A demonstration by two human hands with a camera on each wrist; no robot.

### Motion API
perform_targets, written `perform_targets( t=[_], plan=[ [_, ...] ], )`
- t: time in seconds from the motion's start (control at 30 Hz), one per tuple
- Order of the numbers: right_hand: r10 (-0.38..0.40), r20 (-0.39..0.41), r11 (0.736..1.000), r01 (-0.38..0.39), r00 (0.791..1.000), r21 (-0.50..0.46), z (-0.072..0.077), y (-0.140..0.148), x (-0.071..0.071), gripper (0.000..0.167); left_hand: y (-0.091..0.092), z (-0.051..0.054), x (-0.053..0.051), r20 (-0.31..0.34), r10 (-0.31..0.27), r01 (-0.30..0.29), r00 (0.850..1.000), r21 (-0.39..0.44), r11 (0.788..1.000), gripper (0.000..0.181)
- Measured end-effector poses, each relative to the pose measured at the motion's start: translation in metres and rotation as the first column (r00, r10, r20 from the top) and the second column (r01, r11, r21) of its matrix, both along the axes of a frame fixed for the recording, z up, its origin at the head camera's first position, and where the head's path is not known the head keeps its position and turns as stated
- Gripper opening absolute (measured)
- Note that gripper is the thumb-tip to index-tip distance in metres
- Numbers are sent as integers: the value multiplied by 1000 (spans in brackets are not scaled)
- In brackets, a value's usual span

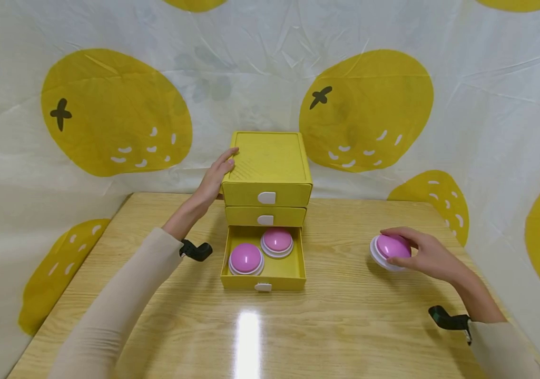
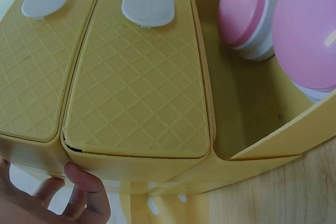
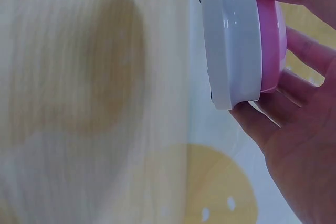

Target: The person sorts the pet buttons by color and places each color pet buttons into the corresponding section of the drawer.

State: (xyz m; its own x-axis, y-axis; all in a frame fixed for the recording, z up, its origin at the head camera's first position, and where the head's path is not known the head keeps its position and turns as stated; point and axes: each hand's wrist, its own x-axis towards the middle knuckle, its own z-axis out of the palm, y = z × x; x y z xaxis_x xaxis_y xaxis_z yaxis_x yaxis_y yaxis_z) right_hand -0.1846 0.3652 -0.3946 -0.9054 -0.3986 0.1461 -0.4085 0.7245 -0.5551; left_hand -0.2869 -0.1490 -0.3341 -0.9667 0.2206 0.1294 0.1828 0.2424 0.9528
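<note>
A yellow three-drawer cabinet stands at the table's far side, its bottom drawer pulled out. Inside that drawer sit two pink dome push buttons with white bases, one at the front left and one at the back right. Against the cabinet's left side rests my left hand, fingertips at the top edge; its thumb and fingers touch the side in the left wrist view. My right hand grips a third pink push button round its rim, held above the table, right of the cabinet.
The wooden table runs up to a white cloth backdrop printed with large yellow fruits. White tab handles mark the drawer fronts; the upper two drawers are closed. A black wrist mount sticks out from the left sleeve, another from the right.
</note>
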Motion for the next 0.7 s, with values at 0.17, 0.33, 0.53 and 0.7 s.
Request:
perform_targets(
  t=[0.17,0.33,0.53,0.7],
  plan=[
    [69,-22,997,-69,997,-17,9,-18,-6,59,0,-1,-2,-3,1,-1,1000,-3,1000,56],
    [129,-37,991,-130,991,-18,18,-36,-8,58,0,-2,-3,-1,3,-3,1000,0,1000,56],
    [187,-59,982,-187,981,7,31,-58,-12,57,-1,-1,-1,-14,-2,2,1000,-5,1000,57],
    [221,-74,975,-221,972,7,40,-76,-14,56,1,1,0,-1,4,-4,1000,1,1000,57]
  ],
)
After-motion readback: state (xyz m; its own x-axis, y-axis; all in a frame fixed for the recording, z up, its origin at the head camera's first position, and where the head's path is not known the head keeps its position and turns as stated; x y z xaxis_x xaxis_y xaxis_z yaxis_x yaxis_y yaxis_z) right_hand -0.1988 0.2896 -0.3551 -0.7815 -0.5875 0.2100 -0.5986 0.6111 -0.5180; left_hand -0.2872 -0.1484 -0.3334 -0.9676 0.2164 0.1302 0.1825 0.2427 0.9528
